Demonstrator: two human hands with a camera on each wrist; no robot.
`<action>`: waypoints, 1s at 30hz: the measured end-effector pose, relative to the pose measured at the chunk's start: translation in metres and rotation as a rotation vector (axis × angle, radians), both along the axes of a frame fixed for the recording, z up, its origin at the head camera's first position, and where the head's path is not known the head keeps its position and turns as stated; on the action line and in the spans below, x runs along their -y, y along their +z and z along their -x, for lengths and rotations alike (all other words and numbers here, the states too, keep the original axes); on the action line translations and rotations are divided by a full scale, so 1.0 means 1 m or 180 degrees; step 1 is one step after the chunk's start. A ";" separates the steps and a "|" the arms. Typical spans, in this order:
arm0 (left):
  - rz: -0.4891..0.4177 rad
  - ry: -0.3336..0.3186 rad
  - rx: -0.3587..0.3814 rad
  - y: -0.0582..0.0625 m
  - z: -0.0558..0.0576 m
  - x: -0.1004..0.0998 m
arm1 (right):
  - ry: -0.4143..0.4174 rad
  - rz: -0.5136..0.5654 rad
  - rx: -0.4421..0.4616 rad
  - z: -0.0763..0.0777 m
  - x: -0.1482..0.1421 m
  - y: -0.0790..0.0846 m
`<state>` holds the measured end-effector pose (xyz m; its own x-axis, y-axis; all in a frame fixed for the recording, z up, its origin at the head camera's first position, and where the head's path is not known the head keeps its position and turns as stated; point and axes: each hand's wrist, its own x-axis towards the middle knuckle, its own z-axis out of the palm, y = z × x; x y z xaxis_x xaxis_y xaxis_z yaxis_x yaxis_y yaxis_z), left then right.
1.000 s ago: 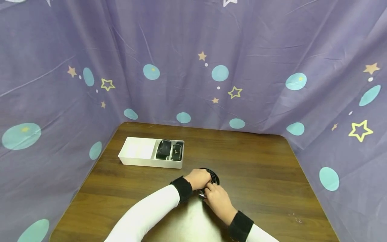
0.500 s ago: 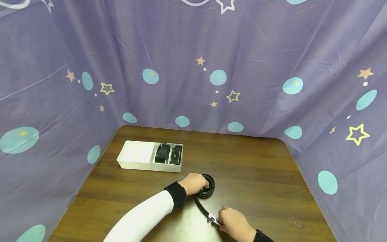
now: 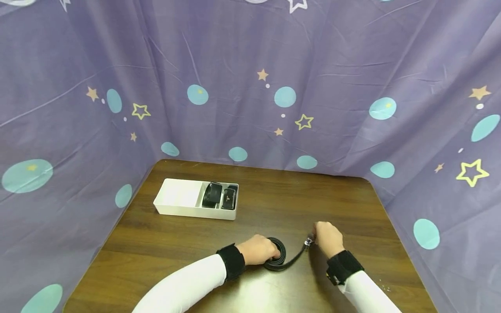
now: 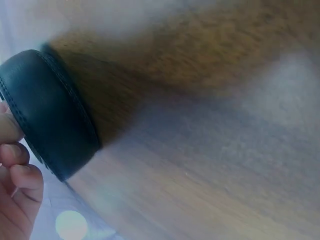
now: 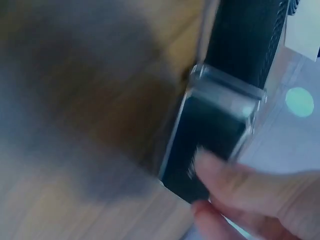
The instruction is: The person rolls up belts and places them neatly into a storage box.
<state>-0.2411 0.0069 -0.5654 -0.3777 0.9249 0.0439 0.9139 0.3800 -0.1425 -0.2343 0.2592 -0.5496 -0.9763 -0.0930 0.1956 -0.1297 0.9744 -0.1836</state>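
A black leather belt (image 3: 282, 266) lies coiled near the middle of the table, standing on its edge, with one end drawn out to the right. My left hand (image 3: 259, 249) holds the coil from its left side; in the left wrist view curled fingertips (image 4: 27, 176) grip the stitched band (image 4: 50, 115). The belt's metal-framed buckle (image 5: 210, 135) is pinched between thumb and finger of my right hand (image 3: 328, 238), a short way right of the coil. In the right wrist view the thumb lies on the buckle's dark face.
A white divided box (image 3: 195, 211) stands at the back left of the wooden table (image 3: 305, 195). Two of its compartments hold dark rolled items, one a black belt roll (image 3: 212, 194). A purple patterned curtain (image 3: 235, 108) surrounds the table's far and side edges.
My right hand has pulled the buckle end out of the coil, first toward the front, then swung it out to the right and away. The left hand keeps hold of the coil, slightly nearer now.
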 end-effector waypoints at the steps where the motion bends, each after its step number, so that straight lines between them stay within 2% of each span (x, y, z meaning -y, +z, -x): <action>1: -0.0002 -0.0014 -0.0015 0.000 -0.001 -0.001 | 0.0007 0.0026 -0.0139 0.007 0.009 -0.003; 4: -0.0023 -0.0017 -0.0052 -0.002 -0.003 -0.002 | 0.0171 0.0131 -0.0425 0.022 0.042 -0.010; 6: -0.0068 -0.0034 -0.0104 -0.005 -0.003 -0.002 | 0.0435 0.0326 -0.0438 0.026 0.064 -0.012; 8: -0.0174 -0.0064 -0.0195 -0.009 -0.002 0.000 | 0.0785 0.0554 -0.0328 0.025 0.082 -0.013; 11: -0.0438 -0.0100 -0.0455 -0.015 0.000 0.005 | 0.1306 0.0889 -0.0031 0.022 0.098 -0.015; 13: -0.0681 -0.0112 -0.0636 -0.019 0.001 0.009 | 0.1532 0.1082 0.0121 0.020 0.101 -0.017; 15: -0.0907 -0.0041 -0.0710 -0.018 0.002 0.013 | 0.1657 0.1286 0.0251 0.020 0.100 -0.018; 18: -0.1151 0.0285 -0.0475 -0.017 0.005 0.015 | 0.1658 0.1523 0.0399 0.022 0.094 -0.018; 21: -0.1274 0.0759 -0.0014 -0.017 0.005 0.014 | 0.1656 0.1620 0.0403 0.023 0.091 -0.020; 23: -0.1302 0.0977 0.0250 -0.017 0.005 0.012 | 0.1640 0.1700 0.0318 0.022 0.090 -0.022; 25: -0.1261 0.1078 0.0433 -0.018 0.006 0.011 | 0.1671 0.1809 0.0197 0.020 0.088 -0.024; 30: -0.1082 0.1117 0.0688 -0.014 0.005 0.007 | 0.1670 0.1927 -0.0021 0.015 0.083 -0.028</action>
